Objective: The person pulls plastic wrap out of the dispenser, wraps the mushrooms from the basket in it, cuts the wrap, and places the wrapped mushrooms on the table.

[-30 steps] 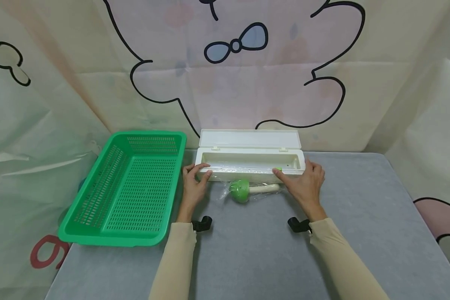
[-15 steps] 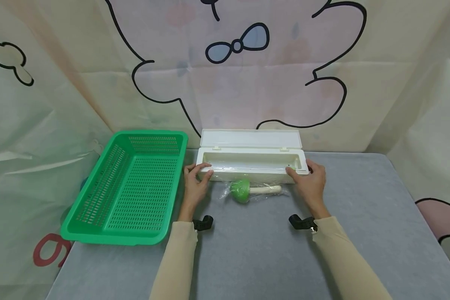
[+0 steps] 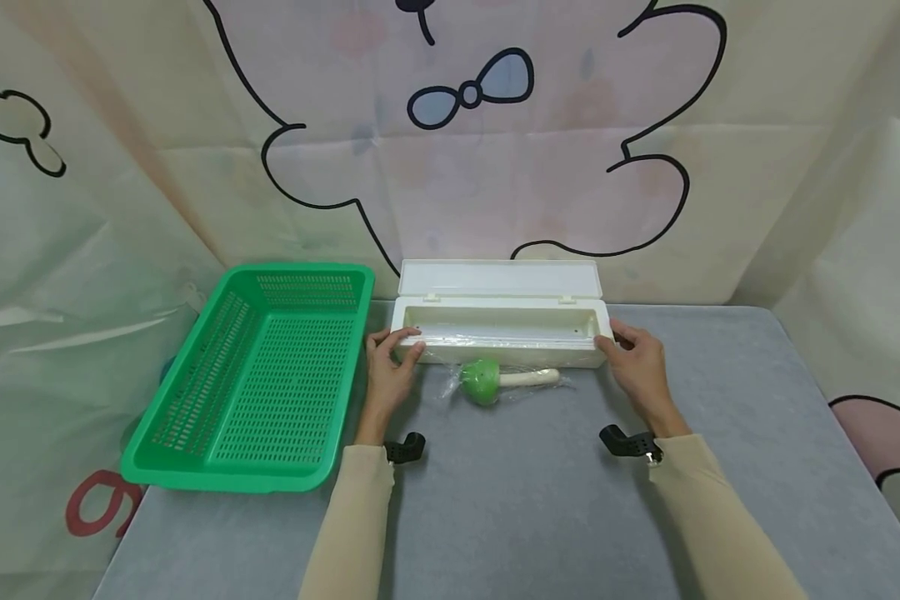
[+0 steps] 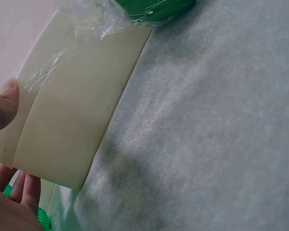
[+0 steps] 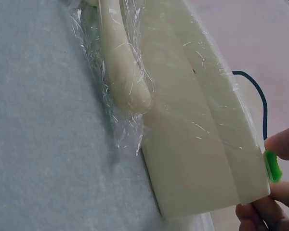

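The white cling film dispenser [image 3: 510,358] stands at the back of the table, its lid [image 3: 499,279] raised. My left hand [image 3: 388,375] grips the dispenser's left end, thumb on the front and fingers round the end. At the right end, my right hand [image 3: 640,369] has thumb and finger about the small green slide cutter [image 5: 273,166], while other fingers touch the end wall. Clear film hangs over the front edge. Just before the dispenser lies a film-wrapped object with a green domed head [image 3: 480,382] and a cream handle [image 3: 528,378].
A green perforated basket [image 3: 270,482] stands left of my left hand. The grey table [image 3: 510,517] runs toward me and to the right. Printed cloth [image 3: 457,167] hangs behind the dispenser and along both sides.
My right hand has slid rightward along the dispenser's front edge to its right end, moving the green slide cutter with it. My left hand and the wrapped object have stayed in place.
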A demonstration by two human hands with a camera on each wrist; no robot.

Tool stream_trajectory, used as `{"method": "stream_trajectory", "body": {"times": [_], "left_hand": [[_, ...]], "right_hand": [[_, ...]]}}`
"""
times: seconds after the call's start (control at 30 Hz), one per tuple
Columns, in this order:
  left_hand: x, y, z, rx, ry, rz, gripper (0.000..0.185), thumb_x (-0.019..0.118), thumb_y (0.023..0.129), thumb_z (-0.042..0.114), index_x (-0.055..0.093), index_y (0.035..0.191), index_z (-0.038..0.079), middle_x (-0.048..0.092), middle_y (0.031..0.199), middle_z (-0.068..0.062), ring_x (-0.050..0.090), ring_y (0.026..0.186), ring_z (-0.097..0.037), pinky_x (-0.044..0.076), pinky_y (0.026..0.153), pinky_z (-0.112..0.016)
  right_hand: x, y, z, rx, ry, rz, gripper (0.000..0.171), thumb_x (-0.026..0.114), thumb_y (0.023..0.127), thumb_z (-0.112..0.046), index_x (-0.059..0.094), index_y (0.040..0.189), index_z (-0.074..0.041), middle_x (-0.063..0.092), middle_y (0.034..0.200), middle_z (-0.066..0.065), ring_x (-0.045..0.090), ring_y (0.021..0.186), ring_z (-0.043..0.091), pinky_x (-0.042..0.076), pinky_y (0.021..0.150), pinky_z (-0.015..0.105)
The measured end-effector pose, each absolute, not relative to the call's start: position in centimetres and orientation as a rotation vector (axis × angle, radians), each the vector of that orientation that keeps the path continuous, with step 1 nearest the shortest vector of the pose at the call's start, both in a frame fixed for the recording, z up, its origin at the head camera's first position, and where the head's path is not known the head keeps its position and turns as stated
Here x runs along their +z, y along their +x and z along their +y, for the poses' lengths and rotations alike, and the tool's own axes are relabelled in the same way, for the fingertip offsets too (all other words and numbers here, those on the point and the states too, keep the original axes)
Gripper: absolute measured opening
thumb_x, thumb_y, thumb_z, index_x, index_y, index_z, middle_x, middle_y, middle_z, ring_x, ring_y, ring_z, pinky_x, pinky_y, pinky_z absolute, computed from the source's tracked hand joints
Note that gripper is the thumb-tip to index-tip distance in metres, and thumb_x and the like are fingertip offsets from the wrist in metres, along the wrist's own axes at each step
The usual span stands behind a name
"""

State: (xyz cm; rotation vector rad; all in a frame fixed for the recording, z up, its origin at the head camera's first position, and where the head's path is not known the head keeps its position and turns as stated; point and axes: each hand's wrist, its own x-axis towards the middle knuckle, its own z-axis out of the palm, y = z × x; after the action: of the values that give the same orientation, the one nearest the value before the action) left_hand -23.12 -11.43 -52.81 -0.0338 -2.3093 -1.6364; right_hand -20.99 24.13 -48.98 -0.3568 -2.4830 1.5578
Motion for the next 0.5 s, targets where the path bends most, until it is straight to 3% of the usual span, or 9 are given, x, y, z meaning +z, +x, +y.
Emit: {"method": "stream_trajectory", "body": {"times": [0.23, 0.5], "left_hand": [[-52.9, -23.0, -11.7, -1.664, -0.027, -2.311, 0.027, 0.076, 0.093, 0.015, 0.073, 0.118, 0.004, 0.043, 0.134, -0.026, 0.037, 0.132, -0.038, 0.033, 0.109, -0.058], [-52.6, -22.6, -11.9, -1.675, -0.069, -2.300, 0.042, 0.070, 0.097, 0.015, 0.062, 0.137, 0.003, 0.038, 0.142, -0.029, 0.040, 0.131, -0.044, 0.037, 0.106, -0.061]], "right_hand": [[-49.8, -20.4, 24.2, 1.553, -0.404, -2.494, 0.058, 0.067, 0.099, -0.031, 0.054, 0.141, 0.007, 0.060, 0.133, 0.025, 0.054, 0.097, 0.006, 0.043, 0.073, 0.008], [-50.8, -18.2, 22.3, 1.541, -0.620, -2.522, 0.073, 0.074, 0.092, -0.045, 0.053, 0.133, 0.012, 0.059, 0.121, 0.024, 0.056, 0.105, 0.024, 0.044, 0.077, 0.018]]}}
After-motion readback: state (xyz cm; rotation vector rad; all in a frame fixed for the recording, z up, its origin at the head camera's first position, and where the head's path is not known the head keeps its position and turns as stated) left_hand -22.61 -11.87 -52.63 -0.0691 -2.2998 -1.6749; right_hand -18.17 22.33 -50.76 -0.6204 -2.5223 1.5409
